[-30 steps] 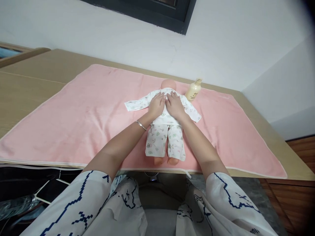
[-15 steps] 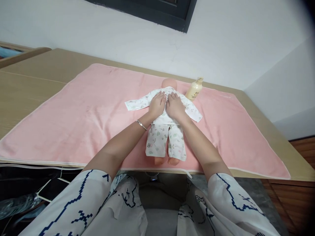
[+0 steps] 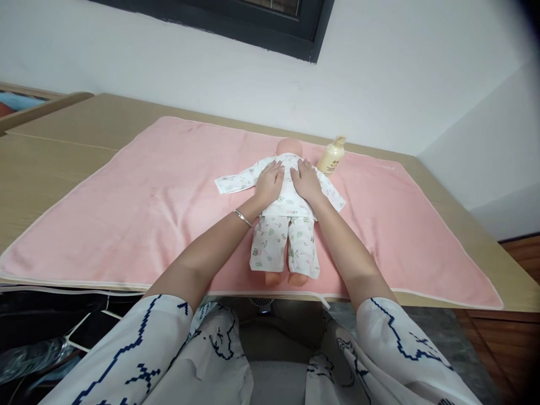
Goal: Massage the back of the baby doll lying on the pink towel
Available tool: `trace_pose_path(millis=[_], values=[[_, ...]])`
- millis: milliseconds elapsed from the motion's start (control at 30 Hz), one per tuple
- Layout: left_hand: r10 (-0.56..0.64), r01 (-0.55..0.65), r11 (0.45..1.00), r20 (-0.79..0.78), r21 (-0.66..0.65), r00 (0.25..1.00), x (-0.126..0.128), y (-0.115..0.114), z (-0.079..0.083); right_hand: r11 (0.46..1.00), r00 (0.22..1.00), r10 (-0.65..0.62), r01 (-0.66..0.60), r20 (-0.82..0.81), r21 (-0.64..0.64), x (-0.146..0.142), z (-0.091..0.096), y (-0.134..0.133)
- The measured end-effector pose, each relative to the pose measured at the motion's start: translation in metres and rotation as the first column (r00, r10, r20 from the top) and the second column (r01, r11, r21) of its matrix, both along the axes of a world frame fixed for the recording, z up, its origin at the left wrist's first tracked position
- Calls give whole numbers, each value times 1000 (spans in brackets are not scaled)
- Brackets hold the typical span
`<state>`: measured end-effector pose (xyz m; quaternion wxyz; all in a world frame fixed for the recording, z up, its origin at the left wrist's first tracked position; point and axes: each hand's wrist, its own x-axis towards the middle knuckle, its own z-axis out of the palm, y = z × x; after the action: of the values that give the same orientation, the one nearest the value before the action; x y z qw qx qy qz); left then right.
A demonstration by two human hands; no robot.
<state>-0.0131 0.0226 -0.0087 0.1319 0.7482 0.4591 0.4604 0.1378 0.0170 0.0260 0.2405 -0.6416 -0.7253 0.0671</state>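
Note:
A baby doll (image 3: 282,239) in white printed pyjamas lies on a pink towel (image 3: 160,202), head away from me and feet toward the near edge. My left hand (image 3: 269,183) lies flat and open on the doll's upper back, left of its midline. My right hand (image 3: 306,181) lies flat and open on the right side of the back, with a small gap between the two hands. A silver bangle (image 3: 242,216) circles my left wrist. The doll's bare head (image 3: 288,147) shows just beyond my fingertips.
A cream lotion bottle (image 3: 331,157) stands on the towel right of the doll's head. The towel covers a wooden table (image 3: 50,163) set against a white wall. A dark window frame (image 3: 236,17) runs above. My patterned sleeves fill the bottom of the view.
My hands, touching side by side on the doll's back before, have slid slightly apart. The camera has tilted a little.

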Motion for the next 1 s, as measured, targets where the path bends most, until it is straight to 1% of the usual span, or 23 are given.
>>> trace_pose_path(millis=[167, 267, 367, 500, 600, 700, 767, 833, 867, 933, 1000], values=[[43, -45, 998, -55, -35, 998, 2, -4, 5, 1000, 1000, 18, -18, -1, -23, 8, -3, 7], [71, -76, 994, -67, -80, 995, 4, 1, 8, 1000, 1000, 10, -10, 27, -10, 9, -4, 8], [59, -68, 989, -73, -128, 996, 6, 13, 10, 1000, 997, 3, -5, 78, 27, 3, -1, 1], [24, -40, 981, -84, -187, 996, 7, 29, 9, 995, 987, -21, 5, 162, 96, -12, 7, -14], [20, -27, 986, -43, -167, 999, 5, 34, 6, 994, 981, -47, 27, 191, 103, -19, 13, -23], [24, -38, 986, -83, -162, 996, 6, 30, 5, 997, 987, -11, -1, 163, 72, -15, 15, -19], [34, -56, 986, -138, -156, 990, 8, 21, 6, 997, 993, 61, -66, 99, 42, -5, 13, -11], [56, -75, 992, -183, -98, 982, 12, 11, 9, 993, 993, 117, -117, 11, 5, 8, 9, 0], [70, -83, 995, -203, -58, 977, 14, 6, 11, 993, 992, 120, -121, -28, -16, 13, 7, 4], [87, -90, 996, -240, 2, 967, 18, -2, 15, 995, 994, 86, -90, -66, -47, 21, 4, 10], [83, -81, 997, -265, 15, 961, 18, -3, 18, 999, 998, 40, -41, -41, -35, 20, 3, 9]])
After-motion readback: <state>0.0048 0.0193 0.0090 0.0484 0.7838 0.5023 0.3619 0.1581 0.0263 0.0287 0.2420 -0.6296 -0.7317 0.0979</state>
